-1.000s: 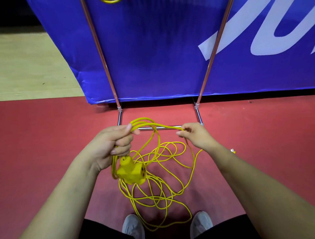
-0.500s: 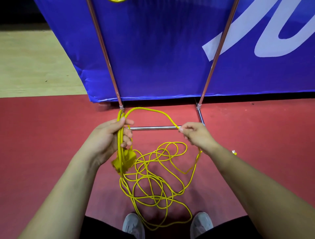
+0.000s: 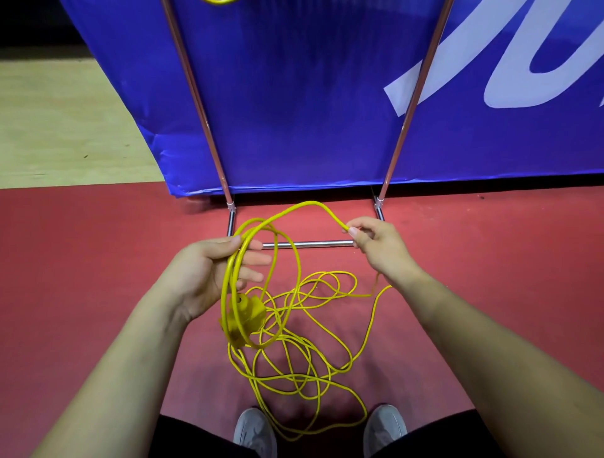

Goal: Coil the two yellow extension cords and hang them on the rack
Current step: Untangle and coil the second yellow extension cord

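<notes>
1. Nearest the person, between the two shoes (image 3: 255,433), the uncoiled part of the cord (image 3: 287,379) lies in a loose tangle on the red floor (image 3: 98,294).
2. The socket block (image 3: 245,313) hangs just above this tangle, at the bottom of the gathered loops (image 3: 225,287).
3. The left hand (image 3: 199,271) holds those loops. The thumb presses them from above against nearly straight fingers, palm turned inward.
4. The right hand (image 3: 379,243) is a little farther forward and to the right. Its thumb and forefinger tips (image 3: 352,231) pinch a single strand, with the other fingers loosely curled.
5. Critical relation: a free span (image 3: 313,204) arches from the right-hand pinch leftward to the left-hand grip, long axis left to right. Slack drops from the right hand to the tangle. Closing the next loop probably calls for carrying the right hand across to the left thumb.
6. Beyond the hands is the rack (image 3: 413,98), with its base bar (image 3: 307,244) on the floor, in front of a blue banner (image 3: 294,98).
7. A yellow loop (image 3: 217,1) shows at the top edge, possibly the other cord.
</notes>
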`<state>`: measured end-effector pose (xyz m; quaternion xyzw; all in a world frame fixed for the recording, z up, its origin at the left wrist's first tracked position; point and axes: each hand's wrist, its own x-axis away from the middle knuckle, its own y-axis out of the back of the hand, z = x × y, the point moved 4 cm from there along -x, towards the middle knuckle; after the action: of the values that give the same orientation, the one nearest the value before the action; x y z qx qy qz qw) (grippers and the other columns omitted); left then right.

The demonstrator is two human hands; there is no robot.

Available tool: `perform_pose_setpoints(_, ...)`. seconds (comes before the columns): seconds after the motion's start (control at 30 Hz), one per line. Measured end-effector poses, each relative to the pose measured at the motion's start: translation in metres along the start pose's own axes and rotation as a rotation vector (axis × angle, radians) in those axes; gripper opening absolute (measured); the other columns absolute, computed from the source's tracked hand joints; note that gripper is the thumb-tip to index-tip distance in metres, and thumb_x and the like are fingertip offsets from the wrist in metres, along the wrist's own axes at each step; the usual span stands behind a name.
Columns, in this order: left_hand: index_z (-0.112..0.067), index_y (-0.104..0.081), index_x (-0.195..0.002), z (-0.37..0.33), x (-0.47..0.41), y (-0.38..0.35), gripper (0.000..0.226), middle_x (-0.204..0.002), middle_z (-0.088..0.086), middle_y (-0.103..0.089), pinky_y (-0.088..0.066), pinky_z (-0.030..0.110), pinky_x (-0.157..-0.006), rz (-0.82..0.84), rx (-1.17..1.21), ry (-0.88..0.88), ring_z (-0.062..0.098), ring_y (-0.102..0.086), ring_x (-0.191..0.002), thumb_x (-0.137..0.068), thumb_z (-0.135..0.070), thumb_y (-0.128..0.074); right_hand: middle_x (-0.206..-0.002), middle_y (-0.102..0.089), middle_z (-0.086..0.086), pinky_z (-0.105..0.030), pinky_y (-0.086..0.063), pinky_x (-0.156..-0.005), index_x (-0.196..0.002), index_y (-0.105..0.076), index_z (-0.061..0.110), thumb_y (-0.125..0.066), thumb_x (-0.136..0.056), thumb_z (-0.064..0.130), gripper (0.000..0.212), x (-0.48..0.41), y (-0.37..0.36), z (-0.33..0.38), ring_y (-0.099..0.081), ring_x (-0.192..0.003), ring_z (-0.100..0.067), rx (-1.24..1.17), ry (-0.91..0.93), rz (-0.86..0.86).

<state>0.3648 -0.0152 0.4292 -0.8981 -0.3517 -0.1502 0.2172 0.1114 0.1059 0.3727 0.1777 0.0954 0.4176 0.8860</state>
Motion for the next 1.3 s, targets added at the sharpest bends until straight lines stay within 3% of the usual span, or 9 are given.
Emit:
perform_pose_setpoints(0.17, 0.002, -0.063, -0.099, 0.004, -0.003, -0.003, 0.032, -0.056, 0.0, -0.034, -0.022, 0.021, -0.041, 0.101, -0.048, -0.039, 0.01, -0.028, -0.037, -0.089, -0.025, -0.047, -0.06, -0.053, 0.004, -0.009, -0.036, -0.054, -0.094, -0.068, 0.012, -0.056, -0.095, 0.006, 0.014, -0.001, 0.0, 0.007, -0.047, -0.052, 0.001, 0.043, 0.051, -0.002)
perform_pose_setpoints(0.27, -0.007, -0.06, -0.08, 0.001, -0.001, -0.005, 0.022, -0.05, -0.006, -0.03, -0.015, 0.023, -0.043, 0.161, -0.001, -0.073, 0.006, -0.025, -0.035, -0.091, -0.02, -0.045, -0.06, -0.054, 0.001, -0.015, -0.037, -0.056, -0.092, -0.068, 0.013, -0.057, -0.094, 0.01, 0.012, -0.003, 0.002, 0.005, -0.046, -0.054, -0.005, 0.092, 0.077, 0.001)
perform_pose_setpoints(0.53, -0.013, -0.052, -0.076, -0.012, -0.004, 0.008, 0.026, -0.048, -0.009, -0.033, -0.013, 0.02, -0.04, 0.102, 0.335, -0.211, 0.002, -0.027, -0.032, -0.096, -0.021, -0.038, -0.066, -0.047, 0.0, -0.03, -0.032, -0.057, -0.065, -0.049, 0.02, -0.059, -0.094, 0.017, 0.03, 0.009, -0.013, -0.061, -0.041, -0.065, -0.018, 0.454, -0.165, 0.357)
perform_pose_setpoints(0.7, -0.011, -0.052, -0.079, -0.017, -0.002, 0.016, 0.024, -0.054, -0.001, -0.049, -0.025, 0.018, -0.04, -0.068, 0.181, -0.254, 0.009, -0.04, -0.037, -0.098, -0.023, -0.042, -0.061, -0.053, -0.003, -0.023, -0.038, -0.05, -0.08, -0.049, 0.013, -0.06, -0.093, 0.011, 0.017, 0.01, -0.009, -0.058, -0.047, -0.05, -0.012, 0.112, -0.278, 0.165)
perform_pose_setpoints(0.77, -0.009, -0.053, -0.083, -0.013, -0.002, 0.014, 0.023, -0.056, 0.005, -0.059, -0.034, 0.018, -0.039, -0.119, 0.05, -0.247, 0.013, -0.052, -0.04, -0.098, -0.023, -0.043, -0.057, -0.051, 0.0, -0.022, -0.035, -0.048, -0.077, -0.056, 0.014, -0.064, -0.09, 0.011, 0.016, 0.008, -0.01, -0.038, -0.043, -0.046, -0.006, 0.147, -0.216, 0.155)
perform_pose_setpoints(0.9, -0.004, -0.056, -0.088, -0.005, -0.003, 0.002, 0.024, -0.058, 0.009, -0.066, -0.037, 0.018, -0.039, -0.11, -0.171, -0.188, 0.017, -0.064, -0.046, -0.099, -0.023, -0.045, -0.071, -0.067, 0.001, -0.024, -0.044, -0.062, -0.083, -0.077, 0.015, -0.067, -0.084, 0.012, 0.01, 0.023, -0.031, 0.019, -0.061, -0.068, -0.013, 0.605, -0.047, 0.643)
perform_pose_setpoints(1.0, -0.005, -0.053, -0.085, 0.012, -0.001, -0.017, 0.022, -0.071, 0.018, -0.072, -0.051, 0.021, -0.05, 0.006, -0.271, -0.051, 0.021, -0.07, -0.058, -0.098, -0.02, -0.046, -0.058, -0.055, 0.0, -0.029, -0.035, -0.055, -0.082, -0.075, 0.013, -0.07, -0.086, 0.016, 0.007, 0.052, -0.051, 0.058, -0.045, -0.056, -0.021, 0.424, -0.036, 1.033)
perform_pose_setpoints(1.17, -0.007, -0.053, -0.082, 0.02, 0.003, -0.031, 0.019, -0.06, 0.012, -0.063, -0.049, 0.03, -0.054, 0.19, -0.272, 0.004, 0.022, -0.059, -0.049, -0.09, -0.023, -0.051, -0.054, -0.051, 0.006, -0.036, -0.031, -0.057, -0.081, -0.071, 0.008, -0.072, -0.085, 0.023, 0.016, 0.039, -0.045, 0.083, -0.041, -0.059, -0.019, -0.035, 0.012, 0.749)
perform_pose_setpoints(1.3, -0.007, -0.051, -0.078, 0.011, -0.002, -0.019, 0.014, -0.055, 0.004, -0.039, -0.031, 0.018, -0.04, 0.09, 0.005, -0.03, 0.011, -0.034, -0.039, -0.088, -0.017, -0.052, -0.068, -0.054, -0.004, -0.03, -0.041, -0.065, -0.085, -0.066, 0.004, -0.069, -0.089, 0.022, 0.018, 0.03, -0.031, 0.044, -0.049, -0.065, -0.012, 0.089, 0.027, 0.716)
